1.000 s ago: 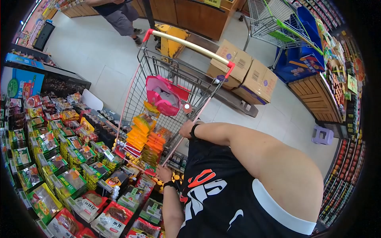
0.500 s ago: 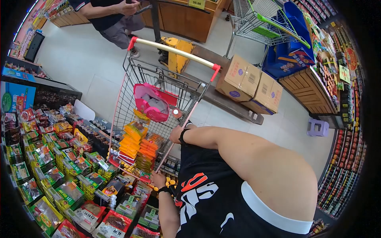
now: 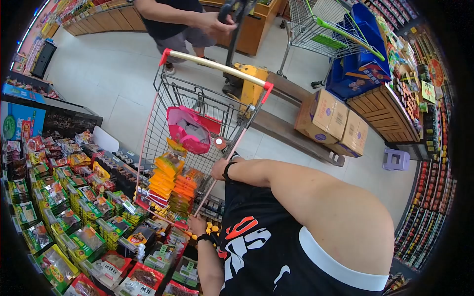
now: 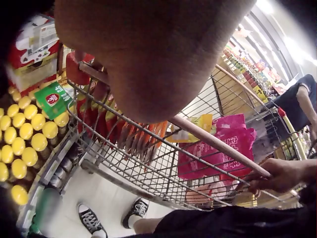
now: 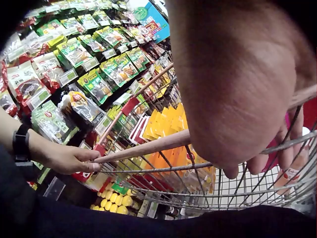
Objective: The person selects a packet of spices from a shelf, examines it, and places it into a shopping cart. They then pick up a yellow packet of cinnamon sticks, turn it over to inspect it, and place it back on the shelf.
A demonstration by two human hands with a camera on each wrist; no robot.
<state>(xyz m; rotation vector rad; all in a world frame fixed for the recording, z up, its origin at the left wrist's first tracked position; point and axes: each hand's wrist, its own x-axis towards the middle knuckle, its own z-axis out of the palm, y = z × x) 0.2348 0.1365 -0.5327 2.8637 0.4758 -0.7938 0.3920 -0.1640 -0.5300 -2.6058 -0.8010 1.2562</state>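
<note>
Right hand: I'm watching the right hand [image 3: 218, 168] gripping the cart's near side rail [image 4: 218, 146], its fingers curling over the bar, clamped on it, about midway along.
Left hand: The left hand [image 5: 74, 158] is pinching the same rail near its red corner, thumb and forefinger closing on the bar; I'm not making out its remaining fingers.
Cart: The shopping cart [image 3: 219, 70] is standing upright just in front of the wearer's body, its handle lying off to the right-hand side, its other end beside the packet display [image 3: 59, 192]. I cannot tell whether it is touching the display.
Load: A pink bag [image 3: 182, 130] is sitting toward the handle end, a white-capped bottle [image 3: 219, 143] near it; yellow packets [image 3: 165, 172] and orange packets [image 3: 183, 186] are lying stacked toward the other end.
Yellow lids: Rows of yellow-lidded jars [image 4: 29, 156] are standing close to the left hand.
Aisle: Beyond the handle, another person [image 3: 173, 19] is holding the dark handle of a yellow pallet jack [image 3: 252, 81]; cardboard boxes [image 3: 321, 118] are resting on its forks.
</note>
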